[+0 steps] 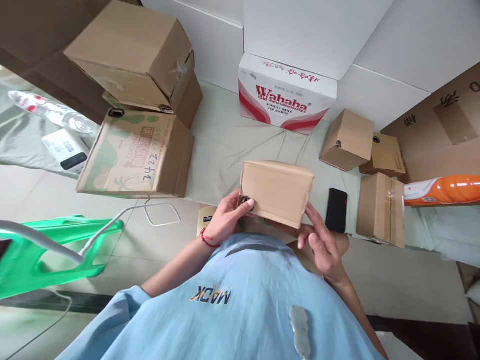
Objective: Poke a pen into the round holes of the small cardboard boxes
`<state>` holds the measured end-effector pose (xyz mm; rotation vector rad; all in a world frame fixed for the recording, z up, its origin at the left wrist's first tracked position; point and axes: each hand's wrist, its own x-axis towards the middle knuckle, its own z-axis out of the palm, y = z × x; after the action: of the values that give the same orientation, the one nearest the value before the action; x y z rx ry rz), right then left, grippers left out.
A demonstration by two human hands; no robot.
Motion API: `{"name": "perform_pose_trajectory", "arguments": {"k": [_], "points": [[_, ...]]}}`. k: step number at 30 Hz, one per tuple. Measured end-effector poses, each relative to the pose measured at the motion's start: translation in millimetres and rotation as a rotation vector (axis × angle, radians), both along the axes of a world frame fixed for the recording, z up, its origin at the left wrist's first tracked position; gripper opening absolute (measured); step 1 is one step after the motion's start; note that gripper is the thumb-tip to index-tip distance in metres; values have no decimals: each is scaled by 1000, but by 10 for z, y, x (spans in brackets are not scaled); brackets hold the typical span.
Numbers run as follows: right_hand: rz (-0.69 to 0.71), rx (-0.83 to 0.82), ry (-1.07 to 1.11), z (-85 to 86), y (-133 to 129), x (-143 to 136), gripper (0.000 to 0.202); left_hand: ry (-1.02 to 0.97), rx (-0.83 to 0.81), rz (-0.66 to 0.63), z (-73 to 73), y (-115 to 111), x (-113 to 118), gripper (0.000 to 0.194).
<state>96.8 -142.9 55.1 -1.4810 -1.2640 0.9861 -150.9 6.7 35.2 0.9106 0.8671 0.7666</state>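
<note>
A small plain cardboard box (277,192) is held in front of my body, over the near edge of the cloth-covered table. My left hand (229,212) grips its left end, the thumb pressed on the face beside a small dark round mark (245,201); the other fingers are hidden behind the box. At the lower right corner, my right hand (320,242) has its index finger stretched out against the box's side. Its thumb and other fingers are loosely bent and apart, with nothing between them.
Stacked cartons (138,155) stand at left, near a power bank (66,150) and a plastic bottle (56,112). A Wahaba carton (285,95) sits at the back. Small boxes (347,140), a black phone (336,210) and an orange bottle (446,190) lie right. A green stool (60,255) stands lower left.
</note>
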Motion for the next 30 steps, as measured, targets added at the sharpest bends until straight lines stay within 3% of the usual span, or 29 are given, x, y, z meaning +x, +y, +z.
{"name": "perform_pose_trajectory", "arguments": {"k": [3, 5, 9, 13, 17, 20, 22, 26, 30], "points": [[177, 48, -68, 138, 30, -43, 59, -55, -141, 92, -91, -16, -38, 49], [218, 112, -184, 161, 78, -94, 65, -83, -220, 107, -134, -42, -61, 49], [105, 244, -371, 94, 159, -160, 75, -66, -220, 27, -148, -146, -92, 59], [-127, 305, -487, 47, 162, -88, 72, -49, -38, -8, -90, -242, -126, 67], [-250, 309, -481, 91, 156, -4, 53, 51, 194, -86, 36, -272, -182, 59], [-316, 271, -444, 142, 169, -30, 31, 163, 460, -80, 150, -272, -212, 74], [-332, 213, -408, 162, 185, -78, 15, 231, 631, -40, 205, -261, -218, 81], [-274, 143, -261, 134, 215, -150, 25, 313, 895, 52, 224, -208, -193, 76], [-263, 143, -137, 22, 238, -150, 13, 196, 960, 6, 121, -138, -172, 82]]}}
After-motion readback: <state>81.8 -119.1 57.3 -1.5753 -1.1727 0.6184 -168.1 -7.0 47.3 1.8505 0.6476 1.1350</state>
